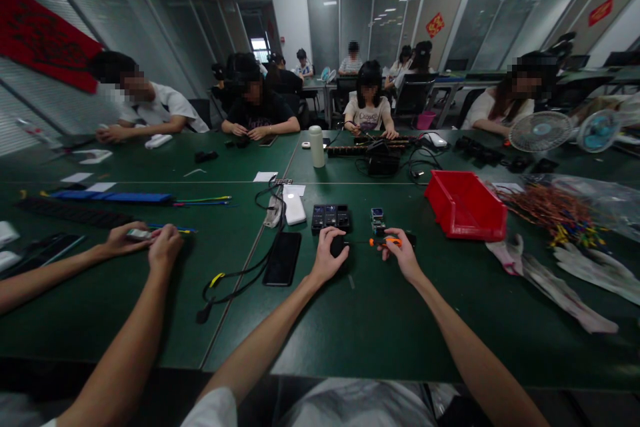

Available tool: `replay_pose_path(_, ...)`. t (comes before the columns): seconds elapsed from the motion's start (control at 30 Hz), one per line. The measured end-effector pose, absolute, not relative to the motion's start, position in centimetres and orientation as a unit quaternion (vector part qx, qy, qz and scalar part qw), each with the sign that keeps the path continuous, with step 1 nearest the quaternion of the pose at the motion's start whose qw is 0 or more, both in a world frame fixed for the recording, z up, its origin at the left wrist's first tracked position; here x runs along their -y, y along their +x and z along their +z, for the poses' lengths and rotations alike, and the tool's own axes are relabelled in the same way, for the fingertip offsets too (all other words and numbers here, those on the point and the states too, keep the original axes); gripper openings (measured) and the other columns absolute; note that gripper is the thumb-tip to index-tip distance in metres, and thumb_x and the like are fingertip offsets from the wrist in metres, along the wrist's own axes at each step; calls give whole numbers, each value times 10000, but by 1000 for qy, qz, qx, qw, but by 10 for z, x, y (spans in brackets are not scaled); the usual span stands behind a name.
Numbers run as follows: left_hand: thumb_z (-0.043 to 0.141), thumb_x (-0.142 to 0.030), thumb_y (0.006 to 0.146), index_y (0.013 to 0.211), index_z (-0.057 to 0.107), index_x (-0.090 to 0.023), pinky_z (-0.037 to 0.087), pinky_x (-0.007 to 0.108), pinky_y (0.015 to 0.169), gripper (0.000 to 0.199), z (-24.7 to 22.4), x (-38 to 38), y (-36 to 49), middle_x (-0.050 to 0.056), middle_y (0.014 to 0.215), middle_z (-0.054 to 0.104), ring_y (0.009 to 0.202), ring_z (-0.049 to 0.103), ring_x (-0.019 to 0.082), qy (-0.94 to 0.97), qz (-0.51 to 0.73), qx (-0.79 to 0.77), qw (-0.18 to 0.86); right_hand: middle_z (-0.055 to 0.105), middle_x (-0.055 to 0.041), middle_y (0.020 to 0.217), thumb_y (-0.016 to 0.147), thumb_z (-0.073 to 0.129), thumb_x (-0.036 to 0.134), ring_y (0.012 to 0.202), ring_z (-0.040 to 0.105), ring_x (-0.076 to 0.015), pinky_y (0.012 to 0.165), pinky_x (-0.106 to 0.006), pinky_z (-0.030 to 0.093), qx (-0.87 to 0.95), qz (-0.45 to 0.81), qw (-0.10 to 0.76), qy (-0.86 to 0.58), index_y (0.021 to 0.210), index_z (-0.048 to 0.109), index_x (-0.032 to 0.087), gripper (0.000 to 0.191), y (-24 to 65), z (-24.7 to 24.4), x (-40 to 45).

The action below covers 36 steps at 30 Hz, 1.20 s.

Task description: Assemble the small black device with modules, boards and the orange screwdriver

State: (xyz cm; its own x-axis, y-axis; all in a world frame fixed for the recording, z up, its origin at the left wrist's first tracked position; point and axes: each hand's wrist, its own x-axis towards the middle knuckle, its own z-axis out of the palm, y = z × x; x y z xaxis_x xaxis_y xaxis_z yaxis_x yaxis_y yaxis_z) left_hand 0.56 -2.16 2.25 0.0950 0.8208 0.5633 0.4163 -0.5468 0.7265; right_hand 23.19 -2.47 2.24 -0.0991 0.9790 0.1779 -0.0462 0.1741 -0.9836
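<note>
Across the green bench, left to right: a dark phone lies flat; the left hand, back from the near edge, curls its fingers round a dark object, just before a black case; the right hand pinches an orange tool, its thin shaft pointing left; beyond, a red bin sits towards the right edge.

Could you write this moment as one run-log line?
left hand: holds black object | right hand: holds orange-handled tool, thin shaft pointing toward black object | nearby: red bin, black phone
</note>
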Motion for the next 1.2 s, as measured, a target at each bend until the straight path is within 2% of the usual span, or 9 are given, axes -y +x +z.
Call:
replay_pose_path(0.1,568,-173,752,1054,508,-222,360,414,979,312,23,22,6,70,1100,443,1081,460,195,714,515,-433,195,622,-11,736,819,520,401,539,577,-126,546,-263,463,560,487,529,-412,1074,431,197,338,232,24,25)
replay_pose_path(0.3,570,-169,751,1051,511,-221,363,412,977,310,22,21,6,69,1102,450,1083,463,194,710,517,-439,189,583,30,597,841,467,432,381,464,-91,399,-207,359,563,486,515,-425,1040,433,187,317,231,21,25)
replay_pose_path(0.47,572,-178,751,1055,512,-222,367,414,971,313,21,21,6,68,1094,453,1077,464,195,714,514,-435,190,601,16,677,806,533,400,472,535,-107,491,-237,434,561,471,535,-420,1068,426,195,349,231,21,24)
replay_pose_path(0.63,563,-184,761,1066,506,-227,361,415,976,312,22,21,5,68,1101,451,1087,456,195,713,513,-436,197,523,67,499,830,480,435,330,408,-80,347,-182,296,569,481,500,-442,1022,450,187,315,231,21,25)
replay_pose_path(0.7,563,-183,762,1066,506,-230,362,414,975,313,22,21,4,68,1102,452,1088,456,195,712,514,-436,198,550,51,535,824,494,431,366,453,-88,378,-193,346,569,482,504,-436,1015,454,188,311,231,22,25)
replay_pose_path(0.8,565,-184,761,1061,509,-228,363,410,975,308,22,21,5,69,1096,453,1083,459,194,711,515,-435,197,612,5,693,796,550,409,507,562,-115,498,-236,448,564,474,531,-419,1039,445,196,340,230,25,26)
replay_pose_path(0.87,566,-187,762,1061,508,-224,363,409,976,307,22,21,5,70,1095,453,1080,462,193,712,515,-434,197,608,8,687,790,556,409,503,562,-116,494,-239,448,565,472,531,-420,1052,442,195,357,230,24,26)
replay_pose_path(1.03,561,-182,764,1065,503,-224,359,405,980,309,23,21,4,69,1101,453,1091,456,192,712,514,-435,196,541,56,525,814,508,429,357,446,-85,360,-187,330,575,476,494,-446,1035,459,183,334,230,23,26)
replay_pose_path(1.2,562,-177,761,1059,508,-222,363,407,973,305,23,21,5,69,1088,458,1082,459,194,713,516,-434,193,599,19,689,748,618,369,492,540,-101,482,-229,445,583,458,510,-436,1089,443,192,422,229,28,28)
